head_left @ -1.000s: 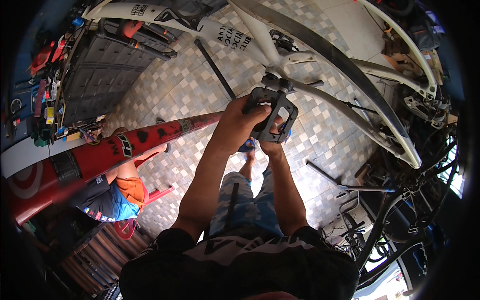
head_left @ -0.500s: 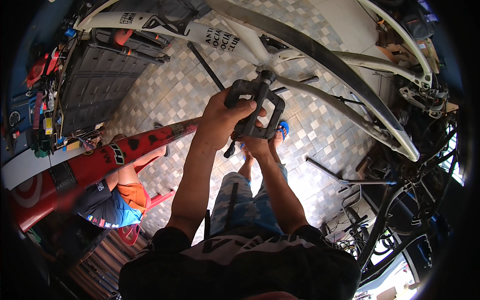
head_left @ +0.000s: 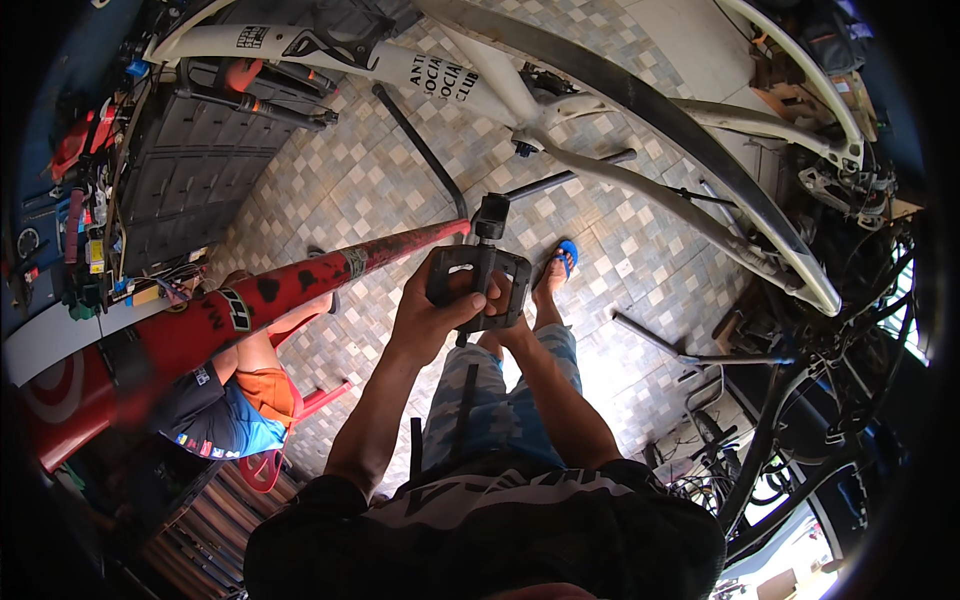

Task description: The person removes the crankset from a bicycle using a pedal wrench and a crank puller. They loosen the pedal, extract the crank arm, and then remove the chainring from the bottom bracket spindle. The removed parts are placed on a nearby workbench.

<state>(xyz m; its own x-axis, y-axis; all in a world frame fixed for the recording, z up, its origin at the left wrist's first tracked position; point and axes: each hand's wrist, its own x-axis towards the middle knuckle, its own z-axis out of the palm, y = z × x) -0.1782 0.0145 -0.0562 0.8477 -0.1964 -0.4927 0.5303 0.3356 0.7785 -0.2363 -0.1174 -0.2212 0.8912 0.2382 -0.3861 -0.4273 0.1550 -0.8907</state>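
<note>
Between my hands is a black part shaped like a bicycle pedal (head_left: 484, 265), with openings in its frame, a central shaft and a block-like top end. My left hand (head_left: 428, 318) is closed round its left side, thumb across the front. At the lower right, my right hand (head_left: 514, 333) is closed against the part, most of its fingers hidden behind it. A small dark piece sticks out below the part. Just beyond my left hand is the far end of a red frame tube (head_left: 300, 280) with worn paint.
A white bicycle frame (head_left: 560, 145) spans the area ahead, with dark tubular legs (head_left: 425, 150) below it. A seated person (head_left: 235, 390) is at the left behind the red tube. Bicycle parts (head_left: 770, 420) crowd the right; tools (head_left: 90, 220) line the left wall.
Both hands have drawn the black part down toward my body, away from the white frame's lower joint. It has also turned slightly. The bikes and the seated person look much the same.
</note>
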